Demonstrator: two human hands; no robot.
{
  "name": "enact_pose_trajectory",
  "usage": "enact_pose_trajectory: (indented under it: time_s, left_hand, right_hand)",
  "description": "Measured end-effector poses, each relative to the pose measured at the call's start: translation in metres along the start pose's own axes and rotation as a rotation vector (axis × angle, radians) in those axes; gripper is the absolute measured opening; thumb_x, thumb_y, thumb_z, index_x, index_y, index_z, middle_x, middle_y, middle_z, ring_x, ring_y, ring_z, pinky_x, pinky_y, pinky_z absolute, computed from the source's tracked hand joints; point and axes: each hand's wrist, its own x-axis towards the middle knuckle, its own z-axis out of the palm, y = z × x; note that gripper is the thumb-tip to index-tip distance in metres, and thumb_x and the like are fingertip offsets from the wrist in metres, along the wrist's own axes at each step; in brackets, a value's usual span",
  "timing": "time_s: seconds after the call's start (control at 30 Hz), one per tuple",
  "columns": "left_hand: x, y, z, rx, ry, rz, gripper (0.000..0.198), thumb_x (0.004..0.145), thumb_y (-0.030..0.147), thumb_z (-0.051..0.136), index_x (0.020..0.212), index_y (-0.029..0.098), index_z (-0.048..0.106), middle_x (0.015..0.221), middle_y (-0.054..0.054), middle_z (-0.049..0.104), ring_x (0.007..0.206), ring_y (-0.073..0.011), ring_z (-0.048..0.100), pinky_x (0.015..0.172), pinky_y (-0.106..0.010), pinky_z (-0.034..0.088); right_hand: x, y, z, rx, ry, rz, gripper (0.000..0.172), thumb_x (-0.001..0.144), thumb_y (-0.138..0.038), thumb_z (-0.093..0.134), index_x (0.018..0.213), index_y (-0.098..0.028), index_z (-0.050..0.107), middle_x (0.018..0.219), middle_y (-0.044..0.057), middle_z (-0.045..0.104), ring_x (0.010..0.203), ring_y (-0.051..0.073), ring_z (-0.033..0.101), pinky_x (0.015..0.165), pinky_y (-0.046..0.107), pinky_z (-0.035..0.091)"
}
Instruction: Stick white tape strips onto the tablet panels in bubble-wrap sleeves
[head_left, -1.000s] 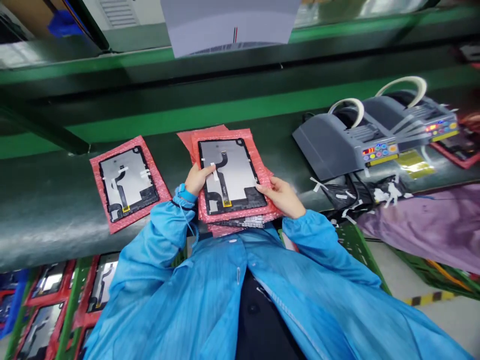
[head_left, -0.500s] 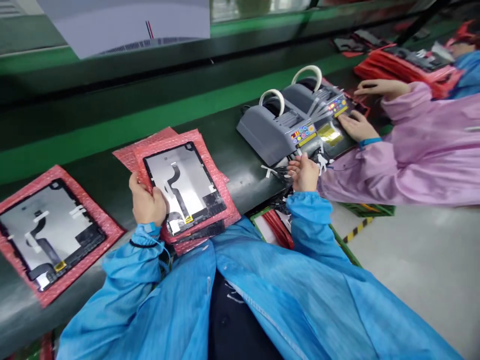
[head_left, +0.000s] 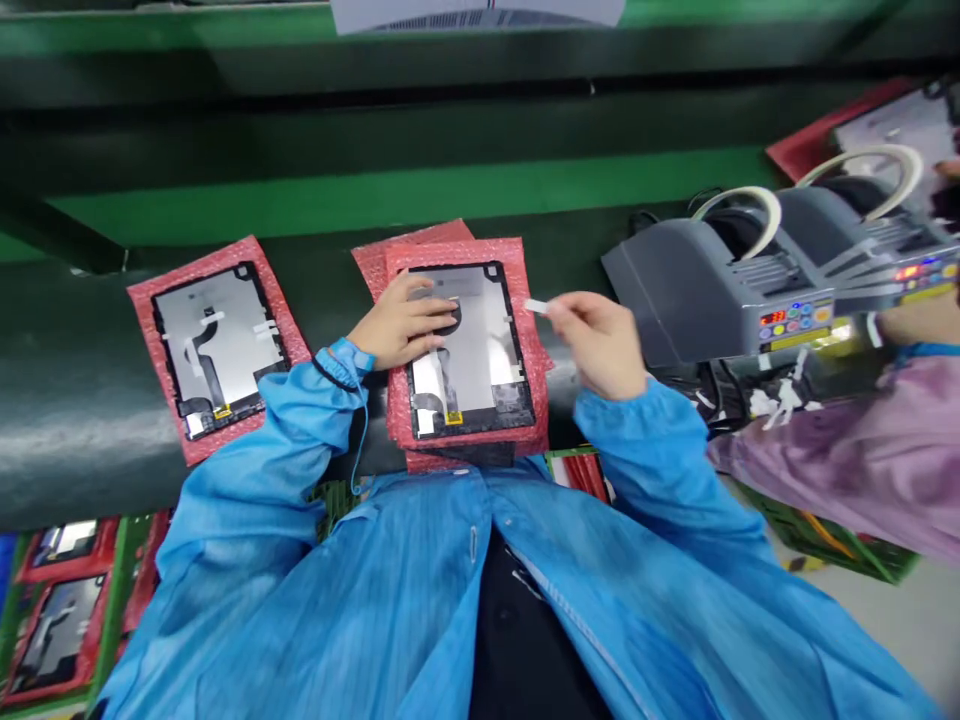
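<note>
A grey and black tablet panel (head_left: pixel 480 350) lies on a stack of red bubble-wrap sheets (head_left: pixel 525 300) in front of me. My left hand (head_left: pixel 405 320) rests on the panel, fingers stretched over its black flex cable. To the right of the panel my right hand (head_left: pixel 596 340) hovers, pinching a small white strip of tape (head_left: pixel 537 305) between thumb and fingers.
A second panel on red wrap (head_left: pixel 214 345) lies to the left on the dark conveyor belt (head_left: pixel 67 420). Two grey tape dispensers (head_left: pixel 720 275) stand at the right, beside a co-worker's purple sleeve (head_left: pixel 840 470). More panels sit in trays (head_left: pixel 60 590) at lower left.
My right hand came back from the tape dispenser carrying a strip of tape. My left hand shifted from the stack's left edge onto the panel.
</note>
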Motion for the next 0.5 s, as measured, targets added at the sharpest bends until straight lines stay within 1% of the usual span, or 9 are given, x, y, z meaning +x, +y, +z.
enact_pose_trajectory:
  time_s: [0.03, 0.1, 0.17, 0.2, 0.27, 0.33, 0.5]
  left_hand:
    - [-0.001, -0.005, 0.005, 0.023, 0.001, 0.026, 0.043, 0.097, 0.056, 0.054, 0.123, 0.026, 0.073, 0.139, -0.008, 0.068, 0.140, -0.0361, 0.043, 0.122, -0.067, 0.021]
    - [-0.004, -0.009, 0.012, 0.068, 0.011, 0.036, 0.046, 0.096, 0.061, 0.055, 0.129, 0.032, 0.069, 0.146, -0.005, 0.064, 0.142, -0.0360, 0.042, 0.123, -0.070, 0.017]
    - [-0.008, -0.010, 0.015, 0.096, 0.015, 0.026, 0.047, 0.094, 0.064, 0.057, 0.131, 0.037, 0.068, 0.150, -0.003, 0.060, 0.143, -0.0357, 0.042, 0.124, -0.070, 0.016]
    - [-0.009, -0.010, 0.016, 0.105, 0.013, 0.022, 0.047, 0.093, 0.065, 0.058, 0.131, 0.038, 0.067, 0.151, -0.003, 0.059, 0.143, -0.0361, 0.042, 0.124, -0.069, 0.016]
    - [-0.010, -0.009, 0.015, 0.117, 0.004, 0.022, 0.049, 0.093, 0.064, 0.059, 0.134, 0.037, 0.067, 0.152, -0.005, 0.058, 0.144, -0.0373, 0.042, 0.124, -0.070, 0.016]
    - [-0.009, -0.009, 0.015, 0.108, 0.002, 0.022, 0.051, 0.093, 0.063, 0.060, 0.135, 0.035, 0.067, 0.152, -0.007, 0.058, 0.144, -0.0380, 0.042, 0.123, -0.072, 0.016]
    - [-0.008, -0.009, 0.016, 0.079, 0.012, 0.005, 0.052, 0.091, 0.066, 0.062, 0.132, 0.034, 0.070, 0.149, -0.008, 0.060, 0.141, -0.0367, 0.042, 0.122, -0.074, 0.015]
  right_hand:
    - [0.011, -0.002, 0.016, -0.040, -0.093, 0.008, 0.036, 0.076, -0.053, 0.074, 0.070, -0.019, 0.062, 0.063, -0.001, 0.057, 0.062, 0.013, 0.052, 0.062, 0.028, 0.042]
    - [0.028, -0.003, 0.042, -0.135, -0.235, 0.047, 0.027, 0.082, -0.040, 0.071, 0.069, -0.018, 0.061, 0.065, -0.001, 0.058, 0.063, 0.013, 0.053, 0.065, 0.028, 0.042]
    - [0.039, -0.004, 0.060, -0.238, -0.313, 0.094, 0.020, 0.085, -0.028, 0.066, 0.069, -0.017, 0.060, 0.063, -0.002, 0.057, 0.061, 0.012, 0.050, 0.065, 0.027, 0.040]
    - [0.042, -0.004, 0.067, -0.289, -0.332, 0.112, 0.018, 0.086, -0.025, 0.064, 0.069, -0.017, 0.061, 0.063, -0.002, 0.056, 0.061, 0.012, 0.049, 0.064, 0.027, 0.038]
    - [0.043, -0.005, 0.076, -0.383, -0.352, 0.128, 0.017, 0.087, -0.023, 0.062, 0.071, -0.017, 0.062, 0.063, -0.002, 0.056, 0.061, 0.012, 0.048, 0.064, 0.027, 0.037]
    - [0.042, -0.006, 0.080, -0.467, -0.363, 0.127, 0.017, 0.088, -0.025, 0.061, 0.074, -0.016, 0.064, 0.066, -0.001, 0.059, 0.063, 0.013, 0.049, 0.065, 0.027, 0.037]
    - [0.041, -0.012, 0.082, -0.677, -0.369, 0.096, 0.017, 0.091, -0.025, 0.059, 0.084, -0.016, 0.071, 0.077, 0.004, 0.068, 0.074, 0.018, 0.059, 0.074, 0.030, 0.045]
